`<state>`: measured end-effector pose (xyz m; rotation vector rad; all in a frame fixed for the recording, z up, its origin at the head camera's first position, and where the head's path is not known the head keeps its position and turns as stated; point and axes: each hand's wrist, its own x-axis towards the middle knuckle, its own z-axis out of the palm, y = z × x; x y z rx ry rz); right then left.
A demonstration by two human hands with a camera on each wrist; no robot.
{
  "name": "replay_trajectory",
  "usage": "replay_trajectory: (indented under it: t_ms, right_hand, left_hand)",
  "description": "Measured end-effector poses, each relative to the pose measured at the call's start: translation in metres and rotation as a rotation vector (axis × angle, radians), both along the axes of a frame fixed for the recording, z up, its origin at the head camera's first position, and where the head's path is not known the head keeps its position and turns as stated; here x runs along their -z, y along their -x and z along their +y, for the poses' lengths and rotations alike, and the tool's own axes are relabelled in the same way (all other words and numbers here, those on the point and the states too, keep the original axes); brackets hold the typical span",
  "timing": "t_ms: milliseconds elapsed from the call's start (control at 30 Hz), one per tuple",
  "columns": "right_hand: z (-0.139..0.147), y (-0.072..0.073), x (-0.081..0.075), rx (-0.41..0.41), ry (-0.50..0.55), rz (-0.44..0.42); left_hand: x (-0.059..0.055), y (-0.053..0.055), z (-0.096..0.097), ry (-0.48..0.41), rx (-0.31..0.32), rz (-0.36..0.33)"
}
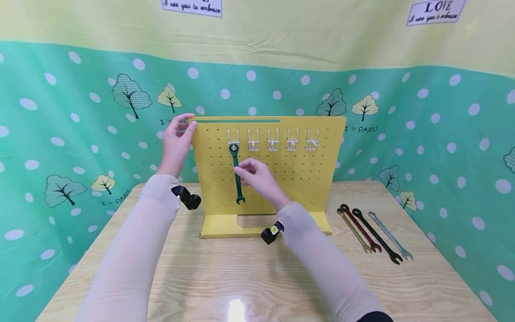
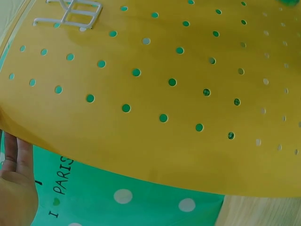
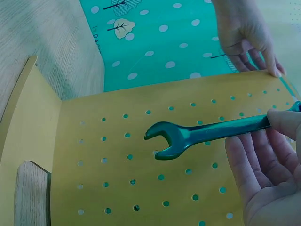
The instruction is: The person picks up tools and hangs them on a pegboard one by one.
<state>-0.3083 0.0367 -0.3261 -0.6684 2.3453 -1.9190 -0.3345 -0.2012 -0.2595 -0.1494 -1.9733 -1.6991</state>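
Observation:
A yellow pegboard [image 1: 265, 188] stands upright on the table with a row of several white wire hooks [image 1: 273, 143]. My right hand [image 1: 259, 179] pinches a dark green combination wrench [image 1: 237, 176] by its shank, thumb in front and fingers behind. The wrench hangs nearly vertical in front of the board, ring end up at the leftmost hook, open end down. In the right wrist view, the wrench's open jaw [image 3: 169, 141] shows apart from the board face. My left hand [image 1: 177, 143] grips the board's upper left corner between thumb and fingers.
On the table [image 1: 193, 277] to the right lie a gold wrench [image 1: 354, 230], a red wrench [image 1: 361, 228], a black wrench [image 1: 377, 235] and a silver-blue wrench [image 1: 390, 235], side by side. A green dotted curtain [image 1: 249, 85] hangs close behind the board.

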Motion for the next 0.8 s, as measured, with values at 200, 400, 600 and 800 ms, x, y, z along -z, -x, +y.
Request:
replay_trajectory:
  t_ms: [200,400,600,800]
  right_hand:
    - [-0.0043,0.0077,0.0029,0.017,0.009,-0.032]
    - [-0.0067,0.0108,0.0064,0.028,0.017,-0.025]
    - [-0.0072,0.0107,0.008,0.057,0.002,-0.006]
    - [-0.0042,0.0087,0.0072,0.048,0.015,-0.008]
  left_hand:
    - [-0.0005,-0.0011,0.0009,0.009,-0.008,0.001]
    - [-0.0007,-0.0006,0.0012,0.003,-0.013,-0.006]
    - [0.0004,0.0003,0.0012,0.0,-0.009,-0.014]
    - [-0.0018,-0.0025,0.0031,-0.004,-0.006,-0.009]
